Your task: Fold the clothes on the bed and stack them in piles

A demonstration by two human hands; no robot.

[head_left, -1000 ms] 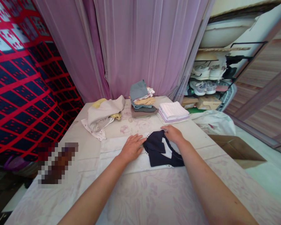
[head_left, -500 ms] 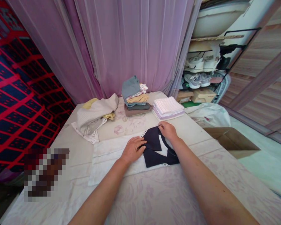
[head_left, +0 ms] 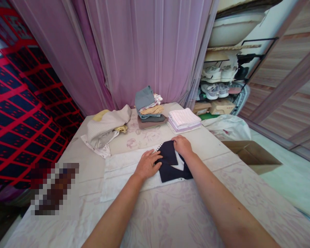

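Dark folded cloth garment (head_left: 168, 153) looked soft, light, best held by its edge, where my right hand (head_left: 183, 146) pinched, my left hand (head_left: 146, 166) loosely spread.

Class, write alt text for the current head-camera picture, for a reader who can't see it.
A person's left hand and right hand touch a dark, partly folded garment on a white cloth. Behind it, left to right, lie a rumpled cloth heap, a stack of folded clothes and pale folded cloths, before a purple curtain.
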